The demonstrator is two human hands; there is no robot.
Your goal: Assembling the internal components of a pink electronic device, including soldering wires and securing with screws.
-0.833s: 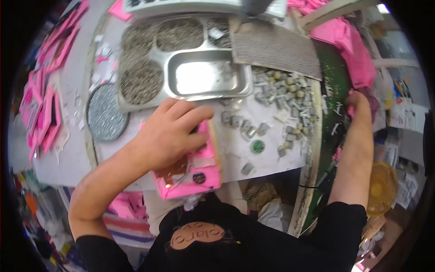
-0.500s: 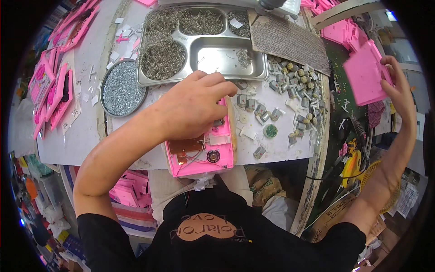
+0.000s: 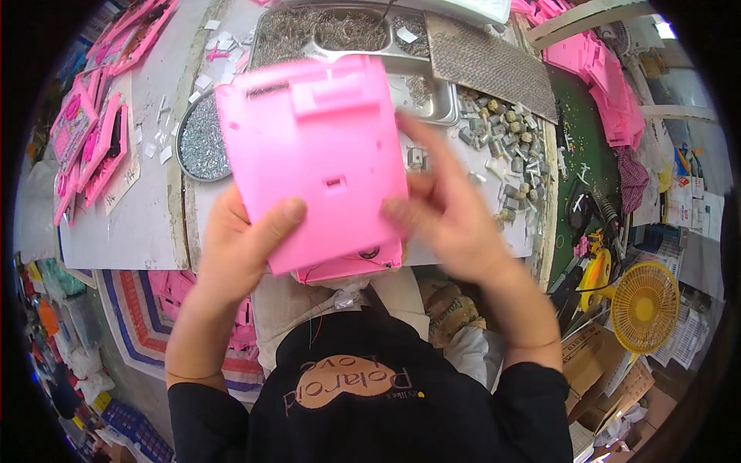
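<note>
Panel (image 3: 324,162) swung in from the upper right, now between both hands

Half a second ago, the right hand (image 3: 455,224) held a pink panel out at the upper right of the frame, while the left hand (image 3: 239,239) was over the open casing (image 3: 351,268). Now what looks like the same panel is at the centre, tilted, and hides most of the casing; only the casing's lower edge and part of a dark round part (image 3: 370,252) show beneath it. The left fingers hold the panel, thumb on its face, the rest out of sight behind. The right fingers are spread wide at its right edge, blurred; whether they grip, I cannot tell.

To judge by this, fetching is over and the work has turned to handling the panel just above the casing. The two seem not yet joined. On the desk (image 3: 162,224), the metal tray (image 3: 446,108) is now partly covered.
</note>
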